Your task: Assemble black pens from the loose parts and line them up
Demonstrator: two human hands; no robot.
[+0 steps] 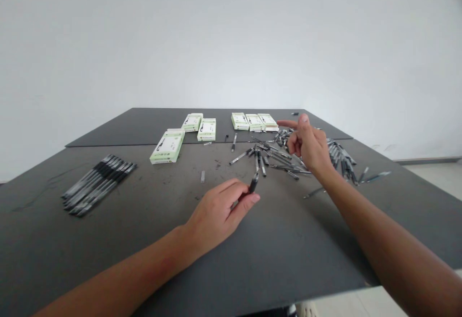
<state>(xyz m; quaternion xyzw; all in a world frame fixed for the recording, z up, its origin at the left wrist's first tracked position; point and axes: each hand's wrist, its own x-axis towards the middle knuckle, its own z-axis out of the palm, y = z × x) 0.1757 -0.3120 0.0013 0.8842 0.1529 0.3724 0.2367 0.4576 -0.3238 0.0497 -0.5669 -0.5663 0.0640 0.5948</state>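
Observation:
My left hand (220,209) is closed at the middle of the table, thumb and fingers pinching a pen (254,182) by its black part. The pen points up and away from me. My right hand (309,144) hovers over a loose pile of pen parts (281,156), index finger stretched out to the left and the other fingers loosely curled. I see nothing held in it. More clear and black pen pieces (341,158) lie just right of this hand, some partly hidden by it.
A neat row of pens (99,184) lies at the left. Several white and green boxes (168,147) stand further back in two groups. A small clear piece (202,176) and a single pen part (234,142) lie mid-table. The dark table (144,259) has a seam across it.

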